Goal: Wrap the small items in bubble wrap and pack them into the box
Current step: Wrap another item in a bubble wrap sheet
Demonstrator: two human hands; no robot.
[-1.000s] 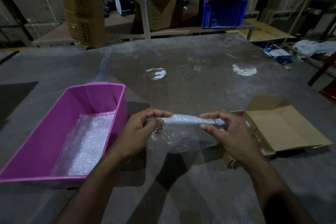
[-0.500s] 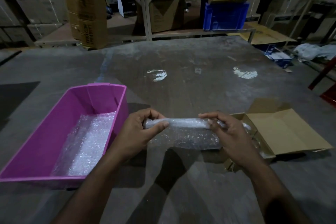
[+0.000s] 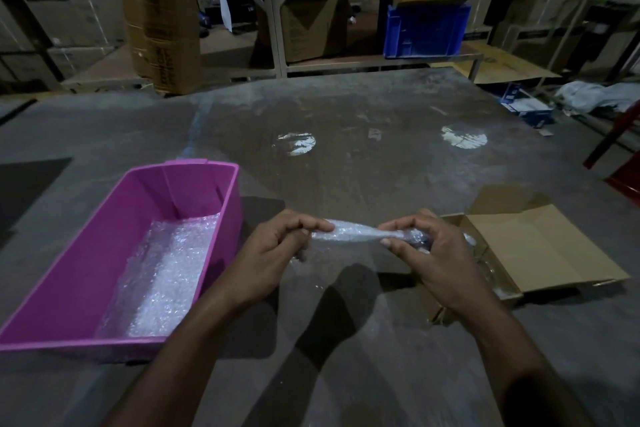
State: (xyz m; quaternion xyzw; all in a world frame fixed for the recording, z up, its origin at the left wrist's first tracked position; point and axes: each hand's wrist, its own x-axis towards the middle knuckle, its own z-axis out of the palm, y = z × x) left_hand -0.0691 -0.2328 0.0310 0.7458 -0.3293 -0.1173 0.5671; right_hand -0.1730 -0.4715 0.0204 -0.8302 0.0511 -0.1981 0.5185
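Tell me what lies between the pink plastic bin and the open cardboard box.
In the head view, both hands, left hand and right hand, hold a rolled bubble-wrap bundle between pink plastic bin and open cardboard box.

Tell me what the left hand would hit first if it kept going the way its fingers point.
Probably the right hand. The left hand grips one end of the rolled clear bubble-wrap bundle with fingers pointing right along it; the right hand holds the other end. Depth is uncertain.
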